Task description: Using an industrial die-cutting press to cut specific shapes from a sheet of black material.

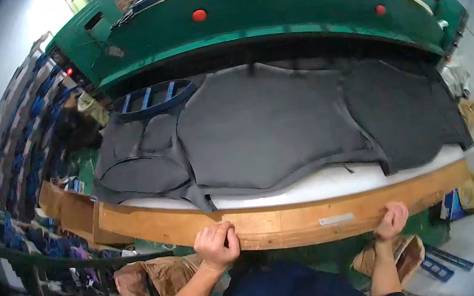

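Observation:
A broad wooden board [276,219] runs across in front of me, with a white slab [313,181] on top. My left hand [216,245] is closed on the board's front edge, left of the middle. My right hand [392,221] grips the same edge further right, its fingers curled over the wood. Dark grey sheet material [264,126] lies on the slab, with curved cut lines running through it. On its far left part rests a blue cutting die [150,99], an oval frame with crossbars. A small pale metal plate [336,219] is fixed to the board between my hands.
Beyond the sheet stands a green press beam [290,6] with red buttons. A rack of dark blue dies [20,134] fills the left side. Brown paper sacks [187,268] stand below the board's front edge. A cardboard box [72,211] sits at left.

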Demonstrator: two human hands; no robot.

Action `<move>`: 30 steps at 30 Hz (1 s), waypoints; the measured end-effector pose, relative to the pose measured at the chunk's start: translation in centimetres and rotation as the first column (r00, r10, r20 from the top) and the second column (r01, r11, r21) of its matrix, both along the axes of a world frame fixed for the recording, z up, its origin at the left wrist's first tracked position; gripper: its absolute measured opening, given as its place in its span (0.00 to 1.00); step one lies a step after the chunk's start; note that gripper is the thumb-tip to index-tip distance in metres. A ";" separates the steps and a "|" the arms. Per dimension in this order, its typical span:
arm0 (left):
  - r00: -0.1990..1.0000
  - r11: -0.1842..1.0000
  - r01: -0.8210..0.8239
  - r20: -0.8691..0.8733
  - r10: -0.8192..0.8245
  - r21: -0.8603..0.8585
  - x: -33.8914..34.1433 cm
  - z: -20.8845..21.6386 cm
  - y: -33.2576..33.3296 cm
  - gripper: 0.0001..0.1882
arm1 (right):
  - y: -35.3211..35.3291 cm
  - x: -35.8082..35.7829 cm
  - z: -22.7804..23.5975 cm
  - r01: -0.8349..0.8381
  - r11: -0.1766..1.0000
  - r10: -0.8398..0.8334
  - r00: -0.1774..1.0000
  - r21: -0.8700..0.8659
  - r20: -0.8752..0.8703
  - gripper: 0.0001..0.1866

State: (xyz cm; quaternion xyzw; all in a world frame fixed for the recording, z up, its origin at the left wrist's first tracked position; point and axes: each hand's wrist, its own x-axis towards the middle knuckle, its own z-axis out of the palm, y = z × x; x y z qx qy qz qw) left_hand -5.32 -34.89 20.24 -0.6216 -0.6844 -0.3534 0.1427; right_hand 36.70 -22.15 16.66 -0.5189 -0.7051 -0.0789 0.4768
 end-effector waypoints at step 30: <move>0.981 0.988 0.066 0.173 -0.089 0.137 -6.8 -1.6 11.0 0.09 | 9.0 -4.6 1.8 -0.083 0.969 0.086 0.996 -0.234 0.002 0.04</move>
